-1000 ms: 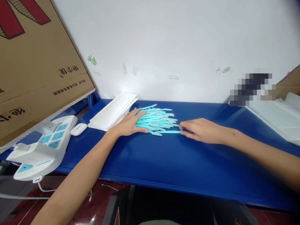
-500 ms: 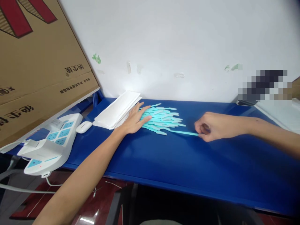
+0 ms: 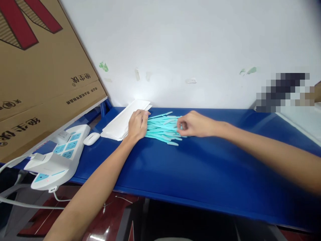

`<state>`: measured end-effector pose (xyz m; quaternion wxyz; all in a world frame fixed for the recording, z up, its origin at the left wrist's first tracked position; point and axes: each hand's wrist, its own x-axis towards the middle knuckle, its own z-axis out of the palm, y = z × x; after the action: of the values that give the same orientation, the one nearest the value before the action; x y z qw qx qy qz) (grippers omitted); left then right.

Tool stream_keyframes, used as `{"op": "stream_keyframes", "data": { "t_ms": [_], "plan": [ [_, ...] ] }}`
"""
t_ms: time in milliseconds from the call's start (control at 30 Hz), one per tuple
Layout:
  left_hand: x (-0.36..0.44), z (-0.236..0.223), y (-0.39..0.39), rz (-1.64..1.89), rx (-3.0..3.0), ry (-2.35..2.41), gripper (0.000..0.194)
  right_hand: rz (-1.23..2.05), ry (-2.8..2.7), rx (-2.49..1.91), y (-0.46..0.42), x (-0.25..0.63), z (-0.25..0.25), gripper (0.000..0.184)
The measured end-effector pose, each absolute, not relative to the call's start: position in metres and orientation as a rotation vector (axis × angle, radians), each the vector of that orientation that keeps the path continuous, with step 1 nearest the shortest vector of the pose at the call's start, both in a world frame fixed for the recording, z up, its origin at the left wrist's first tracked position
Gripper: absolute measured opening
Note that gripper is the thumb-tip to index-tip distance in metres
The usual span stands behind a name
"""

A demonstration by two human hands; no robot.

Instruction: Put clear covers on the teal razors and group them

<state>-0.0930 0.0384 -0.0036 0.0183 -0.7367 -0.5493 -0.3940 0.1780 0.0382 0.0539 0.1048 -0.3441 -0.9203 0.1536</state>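
Observation:
A heap of thin teal plastic sticks (image 3: 160, 129) lies on the blue table (image 3: 190, 167) near the wall. My right hand (image 3: 194, 124) is at the heap's right end, fingers curled in a pinch on the sticks there. My left hand (image 3: 136, 124) rests at the heap's left end, against the stack of white paper sleeves (image 3: 120, 121). Its fingers are bent down where the sleeves meet the sticks, and what they grip is hidden.
A white power strip with teal sockets (image 3: 59, 155) sits at the table's left edge, a small white earbud case (image 3: 91, 138) beside it. A large cardboard box (image 3: 37, 70) leans at the left. White sheeting (image 3: 301, 122) covers the far right corner.
My right hand had drawn one teal stick out to the right, then came back left to the heap. My left hand went from lying flat on the sticks to fingers curled.

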Motion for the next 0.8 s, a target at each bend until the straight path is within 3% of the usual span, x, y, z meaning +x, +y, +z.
{"op": "stream_keyframes", "data": {
  "t_ms": [200,300,400,567,800],
  "plan": [
    [-0.096,-0.006,0.038,-0.881,-2.514,-1.585,0.042,0.165,-2.645,-1.131,0.053,0.168,0.04,0.027],
    [-0.096,-0.007,0.038,-0.824,-2.57,-1.498,0.042,-0.006,-2.531,-1.212,0.052,0.204,0.045,0.026],
    [-0.095,-0.008,0.039,-0.859,-2.577,-1.448,0.041,-0.271,-2.417,-1.424,0.049,0.268,0.049,0.031],
    [-0.087,0.001,0.036,-1.0,-2.547,-1.34,0.039,-0.455,-2.033,-2.18,0.032,0.409,0.045,0.049],
    [-0.045,0.039,-0.052,-1.236,-2.702,-1.03,0.035,-0.336,-1.942,-2.412,-0.025,0.505,0.018,0.046]
  ]
}}
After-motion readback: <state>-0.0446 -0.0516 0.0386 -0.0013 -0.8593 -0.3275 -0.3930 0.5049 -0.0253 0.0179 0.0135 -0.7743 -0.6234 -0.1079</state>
